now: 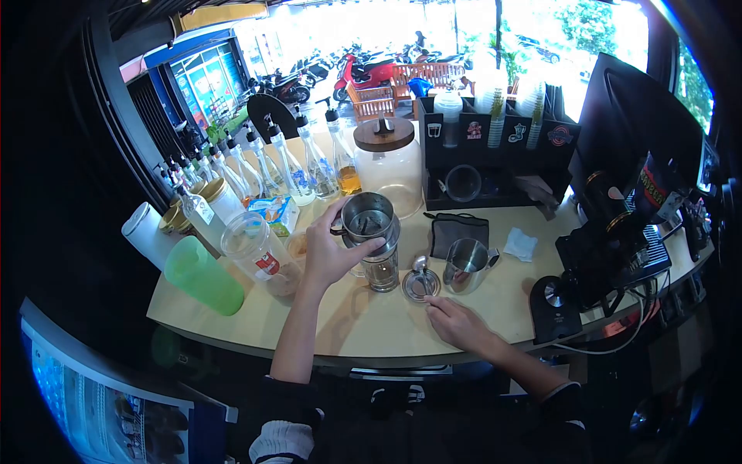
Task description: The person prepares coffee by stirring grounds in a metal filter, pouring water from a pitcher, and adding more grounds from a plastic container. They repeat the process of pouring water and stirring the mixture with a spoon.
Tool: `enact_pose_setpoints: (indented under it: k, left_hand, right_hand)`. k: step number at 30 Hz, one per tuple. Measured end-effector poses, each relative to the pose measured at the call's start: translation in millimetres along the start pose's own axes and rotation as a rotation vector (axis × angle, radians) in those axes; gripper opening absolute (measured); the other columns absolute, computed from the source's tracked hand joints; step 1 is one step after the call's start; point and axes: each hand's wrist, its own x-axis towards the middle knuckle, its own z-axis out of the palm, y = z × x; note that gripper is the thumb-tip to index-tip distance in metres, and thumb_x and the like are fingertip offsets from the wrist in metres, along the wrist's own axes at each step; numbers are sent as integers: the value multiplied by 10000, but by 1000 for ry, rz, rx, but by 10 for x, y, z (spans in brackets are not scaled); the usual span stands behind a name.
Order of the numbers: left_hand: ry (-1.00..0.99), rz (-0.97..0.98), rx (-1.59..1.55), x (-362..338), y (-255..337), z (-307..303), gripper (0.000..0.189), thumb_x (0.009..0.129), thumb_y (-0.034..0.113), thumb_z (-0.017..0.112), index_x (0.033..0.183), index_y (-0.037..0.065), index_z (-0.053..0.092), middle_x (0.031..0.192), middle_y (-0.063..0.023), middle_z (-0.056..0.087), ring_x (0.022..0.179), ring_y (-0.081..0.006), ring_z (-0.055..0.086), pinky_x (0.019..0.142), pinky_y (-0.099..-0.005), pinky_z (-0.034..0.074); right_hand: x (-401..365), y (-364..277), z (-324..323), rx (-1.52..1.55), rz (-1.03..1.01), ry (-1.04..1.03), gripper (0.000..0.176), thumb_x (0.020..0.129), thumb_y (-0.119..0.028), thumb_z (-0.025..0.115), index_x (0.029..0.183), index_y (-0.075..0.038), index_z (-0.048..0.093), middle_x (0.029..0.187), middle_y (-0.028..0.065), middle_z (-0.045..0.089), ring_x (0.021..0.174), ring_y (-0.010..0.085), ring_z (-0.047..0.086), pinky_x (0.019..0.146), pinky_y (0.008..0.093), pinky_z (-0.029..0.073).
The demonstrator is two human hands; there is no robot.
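The held cup and pitcher look like smooth, glossy metal, the jar lid wood, the green tumbler matt plastic, the folded cloth matt.

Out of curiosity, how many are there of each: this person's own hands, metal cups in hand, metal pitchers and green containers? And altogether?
Own hands: 2 (left hand, right hand)
Metal cup in hand: 1
Metal pitcher: 1
Green container: 1
Total: 5
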Motion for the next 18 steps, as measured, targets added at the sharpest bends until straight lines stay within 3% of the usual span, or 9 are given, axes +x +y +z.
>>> enact_pose_setpoints:
  k: [7,11,18]
  left_hand:
    - [0,-14,29,23,105,37,744,585,297,872,1184,-20,566,1025,-145,675,966,-240,653,876,-356,492]
    - [6,-17,52,19,109,57,749,585,298,874,1188,-20,564,1032,-146,673,973,-240,652,886,-357,490]
    - [21,-8,16,0,64,85,760,581,278,883,1196,-25,555,1065,-147,662,997,-233,644,903,-353,487]
  right_hand:
    - [67,85,34,-57,91,-127,130,830,-25,527,927,60,541,1043,174,550,983,305,585,825,373,506]
    - [196,206,203,-121,77,-88,141,806,-27,522,923,49,542,997,163,536,967,289,570,822,363,498]
    - [581,221,304,-288,138,-201,204,737,4,545,934,55,564,968,145,529,913,264,574,793,341,503]
